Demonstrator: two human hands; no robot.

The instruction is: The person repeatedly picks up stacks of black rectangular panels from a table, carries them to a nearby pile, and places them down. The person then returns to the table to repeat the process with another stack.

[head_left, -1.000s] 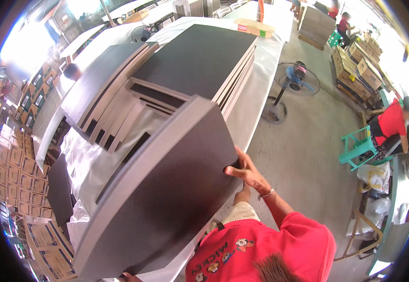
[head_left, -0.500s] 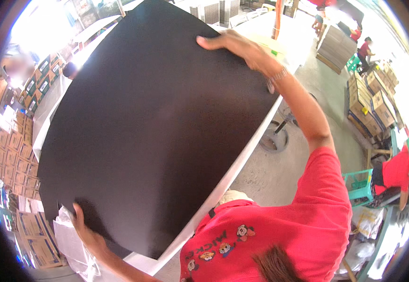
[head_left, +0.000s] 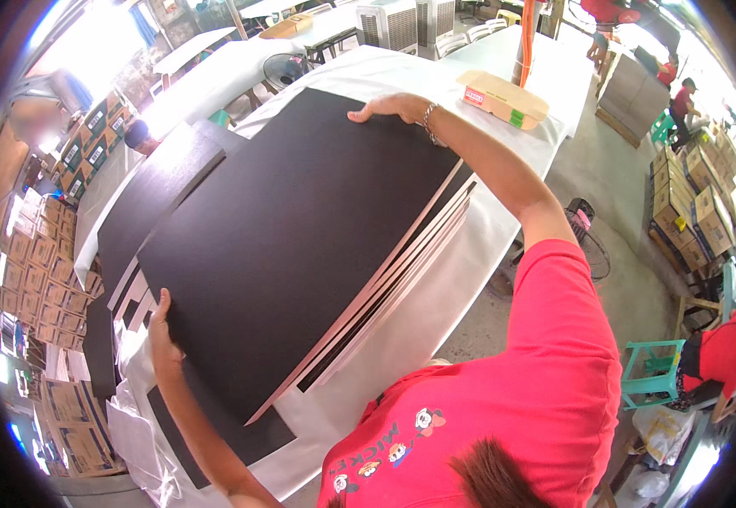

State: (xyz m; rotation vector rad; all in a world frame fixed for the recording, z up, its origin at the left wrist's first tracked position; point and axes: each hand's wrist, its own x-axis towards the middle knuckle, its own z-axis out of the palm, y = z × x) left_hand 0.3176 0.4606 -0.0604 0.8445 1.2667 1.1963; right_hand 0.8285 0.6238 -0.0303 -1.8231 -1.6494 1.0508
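A large black board (head_left: 300, 220) lies over a stack of similar sheets (head_left: 389, 275), whose pale edges fan out along the near right side. My left hand (head_left: 165, 340) grips the board's left edge, thumb on top and the other fingers hidden. At the far right corner, my right hand (head_left: 397, 108) holds the edge, thumb over the top face. To the left lies another stack of black boards (head_left: 160, 182). A further black sheet (head_left: 270, 438) shows beneath the board's near corner. White sheeting (head_left: 444, 284) covers the table.
A cardboard carton (head_left: 503, 97) stands on the table's far right, beside an orange-wrapped post (head_left: 527, 51). A floor fan (head_left: 586, 237) is right of the table. Carton stacks (head_left: 42, 271) line the left. A teal stool (head_left: 651, 372) and a seated person (head_left: 715, 360) are at right.
The big black board has come down and away from me, uncovering the stacked sheets and table. Both hands stay on its edges.
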